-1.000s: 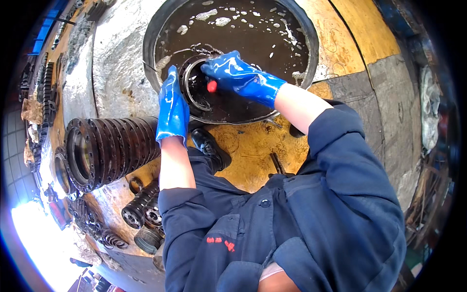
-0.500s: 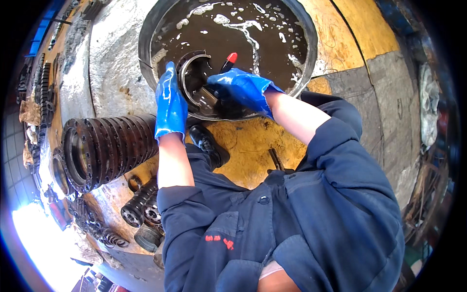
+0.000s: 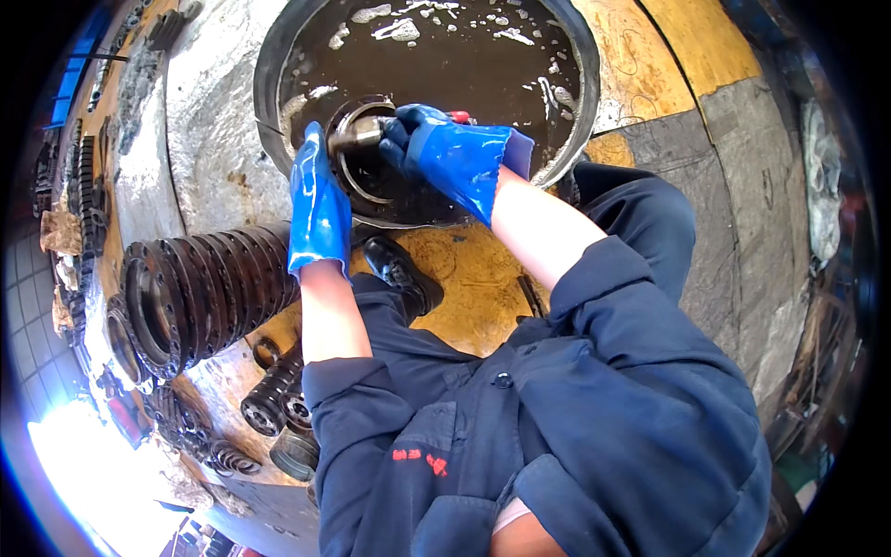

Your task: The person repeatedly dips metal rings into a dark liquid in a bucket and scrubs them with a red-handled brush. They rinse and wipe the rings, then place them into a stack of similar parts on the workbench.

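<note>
My left hand (image 3: 316,200), in a blue rubber glove, grips the left side of a dark flanged metal ring (image 3: 371,197), its fingers along the outer edge. The ring stands tilted on edge over a round black tub (image 3: 269,139) of murky brown liquid. My right hand (image 3: 432,148), also blue-gloved, is closed round a hand tool (image 3: 357,136) with a shiny metal head and a red handle end. That head is inside the ring's opening and blurred; whether it is a scraper or a brush I cannot tell.
A row of dark flanged rings (image 3: 200,297) lies on its side to the left of my legs. Below it are smaller cylindrical parts (image 3: 269,395) and coil springs (image 3: 227,455). A black shoe (image 3: 401,271) rests near the tub. Foam patches (image 3: 399,30) float on the liquid.
My right hand has moved up and turned, bringing the tool's metal head from the ring's lower part to its upper part. The left hand still holds the ring. The view has shifted slightly.
</note>
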A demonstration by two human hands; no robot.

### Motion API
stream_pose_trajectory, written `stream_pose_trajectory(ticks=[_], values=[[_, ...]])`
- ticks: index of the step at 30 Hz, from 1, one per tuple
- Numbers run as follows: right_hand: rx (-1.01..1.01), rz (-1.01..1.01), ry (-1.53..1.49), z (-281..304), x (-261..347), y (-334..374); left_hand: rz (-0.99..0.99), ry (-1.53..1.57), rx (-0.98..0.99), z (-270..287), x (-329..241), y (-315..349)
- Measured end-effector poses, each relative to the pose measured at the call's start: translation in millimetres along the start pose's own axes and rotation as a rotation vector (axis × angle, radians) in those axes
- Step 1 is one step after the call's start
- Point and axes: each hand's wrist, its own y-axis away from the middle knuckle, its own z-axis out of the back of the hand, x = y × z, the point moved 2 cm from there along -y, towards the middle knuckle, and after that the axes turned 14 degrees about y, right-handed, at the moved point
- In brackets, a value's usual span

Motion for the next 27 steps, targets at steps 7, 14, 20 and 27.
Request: stream_pose_trajectory(ticks=[7, 14, 20, 27], values=[[0.368, 0.306, 1.399, 0, 21, 49, -0.047, -0.043, -0.006, -12, -3, -6], [0.250, 0.703, 2.566, -15, 17, 30, -0.060, -0.070, 0.000, -13, -7, -4], [0.228, 1.208, 2.993, -11, 6, 15, -0.071, -0.075, 0.002, -12, -11, 0], [0.701, 1.699, 2.358, -14, 9, 38, -0.087, -0.083, -0.003, -14, -12, -1]])
